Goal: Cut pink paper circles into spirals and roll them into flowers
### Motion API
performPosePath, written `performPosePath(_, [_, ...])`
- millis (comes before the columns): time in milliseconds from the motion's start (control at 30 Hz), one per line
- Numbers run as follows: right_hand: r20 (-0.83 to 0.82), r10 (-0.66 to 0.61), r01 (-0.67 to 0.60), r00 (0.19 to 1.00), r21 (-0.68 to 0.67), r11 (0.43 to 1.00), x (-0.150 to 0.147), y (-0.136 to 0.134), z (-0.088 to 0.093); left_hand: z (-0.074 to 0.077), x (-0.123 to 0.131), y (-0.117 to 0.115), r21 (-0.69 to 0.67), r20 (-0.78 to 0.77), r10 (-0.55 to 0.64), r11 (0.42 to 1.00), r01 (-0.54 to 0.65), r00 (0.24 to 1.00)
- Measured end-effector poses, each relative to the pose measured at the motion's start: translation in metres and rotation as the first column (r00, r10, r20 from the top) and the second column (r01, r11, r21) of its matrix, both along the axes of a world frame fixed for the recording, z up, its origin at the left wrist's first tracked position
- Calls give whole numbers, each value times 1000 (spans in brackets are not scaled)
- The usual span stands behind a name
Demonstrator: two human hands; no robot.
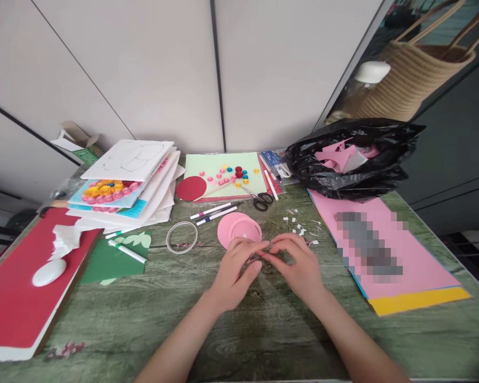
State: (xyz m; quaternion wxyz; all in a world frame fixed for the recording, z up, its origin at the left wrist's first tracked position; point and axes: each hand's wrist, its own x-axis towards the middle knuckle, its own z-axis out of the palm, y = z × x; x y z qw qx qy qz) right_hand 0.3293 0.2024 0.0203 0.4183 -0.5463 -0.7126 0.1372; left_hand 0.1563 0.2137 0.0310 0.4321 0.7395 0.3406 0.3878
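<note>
Pink paper discs [225, 231], a small one lying on a larger, sit on the table [207, 330] just beyond our fingers, probably kept close so that we can reach them without shifting our arms. We bring our left hand [239, 268] and right hand [297, 266] together just in front of them, fingertips almost meeting, as fine work on something tiny would call for. Our left thumb stands slightly apart from its forefinger; our right thumb and forefinger are drawn nearly together. Something small and reddish seems to show between the tips, but we cannot tell what it is or which hand has hold of it.

Small white squares [294, 219] are scattered beside our right hand, perhaps to be picked up singly. Black-handled scissors [263, 200] lie behind the discs, within easy reach. Past them, coloured pieces [238, 171] are spread on a pale green sheet [195, 165], which likely makes them easy to see. Farther right, a black plastic bag [303, 181] gapes around pink scraps [333, 155], apparently gathering offcuts away from our hands.
</note>
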Motion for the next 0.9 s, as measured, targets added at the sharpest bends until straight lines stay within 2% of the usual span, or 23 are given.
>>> performPosePath(200, [70, 137, -140, 988, 49, 989, 5, 2, -6, -2, 1, -1, -39, 23, 30, 999, -30, 999])
performPosePath(333, [86, 114, -124, 990, 118, 985, 6, 0, -7, -5, 1, -1, -171, 108, 113, 981, -93, 988])
performPosePath(433, [70, 89, -99, 994, 147, 984, 5, -1, -5, -6, 2, -1, -238, 91, 151, 963, -125, 984])
performPosePath(667, [16, 79, -81, 997, 117, 990, 1, 0, 2, -3, 3, 0, -187, 50, 150, 973, -138, 987])
performPosePath(900, [-13, 78, -77, 997, 67, 995, 0, 0, 2, -6, 4, 0, -131, 13, 138, 982, -136, 990])
